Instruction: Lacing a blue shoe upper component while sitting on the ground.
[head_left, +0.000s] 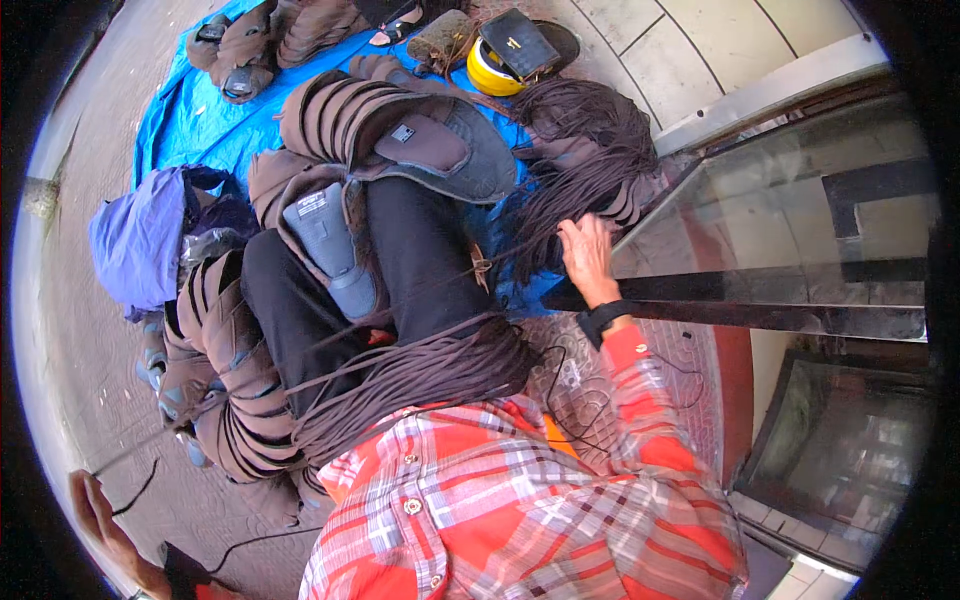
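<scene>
A thin brown cord (415, 288) runs taut across my lap. Its left end reaches my left hand (105, 525), stretched far out at the lower left with the fingers pressed together. My right hand (588, 258) is raised at the right, its fingers curled at the cord's other side, beside a loose heap of brown cords (585, 130). A thick bundle of similar cords (430, 365) lies over my thighs. Between my knees rests a brown shoe upper with a grey-blue insole (330, 245); a larger brown piece with a dark sole (440, 140) sits beyond it.
Stacked brown shoe parts (230, 370) stand left of my legs, near a purple cloth bag (145, 240). A blue tarp (185, 125) lies beneath the things. Ahead are a yellow container (490, 72) and a black box (520, 42). A glass panel (770, 220) borders the right.
</scene>
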